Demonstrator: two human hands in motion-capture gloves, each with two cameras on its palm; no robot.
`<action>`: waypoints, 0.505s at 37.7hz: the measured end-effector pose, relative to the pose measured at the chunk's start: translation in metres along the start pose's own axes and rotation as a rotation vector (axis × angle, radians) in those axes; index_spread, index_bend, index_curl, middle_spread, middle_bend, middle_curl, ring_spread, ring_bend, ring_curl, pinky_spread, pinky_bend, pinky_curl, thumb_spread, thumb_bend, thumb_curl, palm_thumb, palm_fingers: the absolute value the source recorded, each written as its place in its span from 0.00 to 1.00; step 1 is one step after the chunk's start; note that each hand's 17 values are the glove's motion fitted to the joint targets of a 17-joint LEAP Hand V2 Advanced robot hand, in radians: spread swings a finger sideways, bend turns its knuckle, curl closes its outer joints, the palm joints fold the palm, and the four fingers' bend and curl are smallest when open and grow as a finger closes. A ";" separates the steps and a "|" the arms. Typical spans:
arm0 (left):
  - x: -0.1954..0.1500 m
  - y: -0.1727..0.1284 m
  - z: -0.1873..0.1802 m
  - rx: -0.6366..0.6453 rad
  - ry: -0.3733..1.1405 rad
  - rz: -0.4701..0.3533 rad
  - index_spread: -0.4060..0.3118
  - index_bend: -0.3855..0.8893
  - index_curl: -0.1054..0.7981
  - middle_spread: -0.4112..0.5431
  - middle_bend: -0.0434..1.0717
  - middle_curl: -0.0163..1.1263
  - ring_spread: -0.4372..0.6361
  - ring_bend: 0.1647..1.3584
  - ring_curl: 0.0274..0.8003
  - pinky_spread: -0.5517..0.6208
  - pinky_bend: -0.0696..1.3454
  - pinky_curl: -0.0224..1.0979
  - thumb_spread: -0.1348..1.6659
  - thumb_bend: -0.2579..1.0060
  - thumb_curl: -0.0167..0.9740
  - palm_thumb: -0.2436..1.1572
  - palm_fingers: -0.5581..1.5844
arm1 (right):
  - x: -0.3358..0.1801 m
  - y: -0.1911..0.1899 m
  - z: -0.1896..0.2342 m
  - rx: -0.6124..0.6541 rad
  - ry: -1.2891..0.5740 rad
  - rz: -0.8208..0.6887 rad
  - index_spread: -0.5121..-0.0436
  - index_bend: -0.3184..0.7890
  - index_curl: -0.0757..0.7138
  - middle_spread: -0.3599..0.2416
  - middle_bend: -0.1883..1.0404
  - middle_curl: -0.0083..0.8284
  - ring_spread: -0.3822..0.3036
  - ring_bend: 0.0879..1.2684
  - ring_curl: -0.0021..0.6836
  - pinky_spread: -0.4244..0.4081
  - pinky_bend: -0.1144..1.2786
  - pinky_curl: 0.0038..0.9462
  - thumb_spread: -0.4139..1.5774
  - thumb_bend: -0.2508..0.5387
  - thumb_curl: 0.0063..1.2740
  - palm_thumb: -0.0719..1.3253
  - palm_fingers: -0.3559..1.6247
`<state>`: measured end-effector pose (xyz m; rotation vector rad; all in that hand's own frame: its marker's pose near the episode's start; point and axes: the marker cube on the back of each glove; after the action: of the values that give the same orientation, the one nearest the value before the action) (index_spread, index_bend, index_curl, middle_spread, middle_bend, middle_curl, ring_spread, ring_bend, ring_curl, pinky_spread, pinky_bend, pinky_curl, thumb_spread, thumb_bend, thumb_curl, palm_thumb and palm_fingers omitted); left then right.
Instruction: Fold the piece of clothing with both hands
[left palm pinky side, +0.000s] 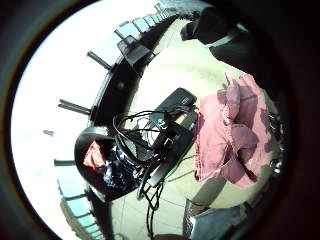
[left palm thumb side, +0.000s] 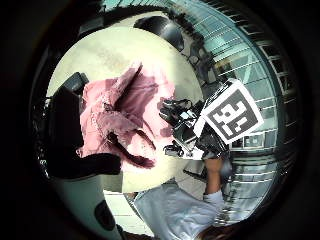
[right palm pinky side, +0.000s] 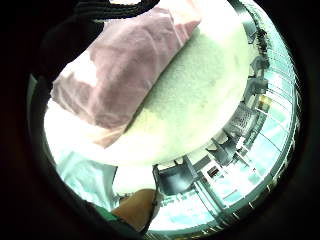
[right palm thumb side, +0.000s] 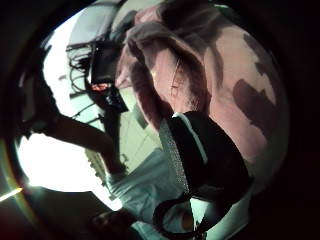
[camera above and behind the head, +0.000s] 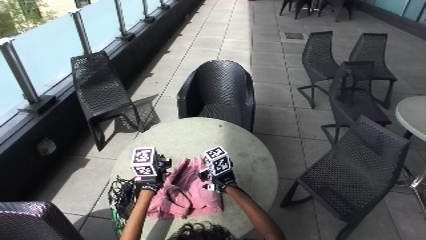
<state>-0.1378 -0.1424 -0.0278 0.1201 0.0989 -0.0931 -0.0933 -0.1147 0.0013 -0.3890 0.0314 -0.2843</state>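
A pink garment (camera above and behind the head: 183, 197) is lying crumpled at the bench's (camera above and behind the head: 259, 160) near edge. The right hand (camera above and behind the head: 223, 179) is gripping it. The left hand's (camera above and behind the head: 148, 184) grip cannot be told. No writing is showing.

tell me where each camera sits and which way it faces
Outside view: above and behind the head, facing the round table, pink garment, both forearms.
Left little finger side: left palm, facing the garment and the other hand.
Left thumb side: left palm, facing garment, other hand, torso.
Right little finger side: right palm, close over garment and table.
Right thumb side: right palm, close on garment.
All five share the garment.
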 end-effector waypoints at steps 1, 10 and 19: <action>0.002 0.000 0.000 -0.002 -0.004 0.005 0.45 0.40 0.43 0.42 0.20 0.33 0.60 0.37 0.39 0.79 0.32 0.38 0.94 0.33 0.33 0.58 0.42 | 0.015 -0.006 0.003 0.024 0.046 0.031 0.39 0.44 0.49 0.49 0.32 0.53 0.54 0.35 0.61 0.53 0.64 0.48 0.75 0.24 0.31 0.40 0.29; 0.028 -0.001 0.007 -0.038 -0.049 0.061 0.45 0.39 0.42 0.42 0.20 0.33 0.61 0.38 0.38 0.79 0.34 0.38 0.93 0.31 0.34 0.56 0.41 | 0.134 0.026 -0.010 0.288 0.111 0.373 0.33 0.45 0.50 0.51 0.34 0.51 0.66 0.24 0.45 0.72 0.50 0.37 0.83 0.32 0.27 0.42 0.30; 0.028 0.000 0.003 -0.018 -0.048 0.068 0.47 0.39 0.41 0.42 0.21 0.33 0.61 0.38 0.38 0.79 0.34 0.38 0.92 0.30 0.34 0.54 0.41 | 0.141 0.043 -0.017 0.373 0.037 0.393 0.31 0.45 0.52 0.52 0.34 0.50 0.72 0.19 0.42 0.78 0.43 0.34 0.88 0.31 0.25 0.44 0.29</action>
<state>-0.1098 -0.1456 -0.0282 0.1031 0.0477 -0.0273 0.0520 -0.1225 -0.0267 -0.0018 0.0883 0.0927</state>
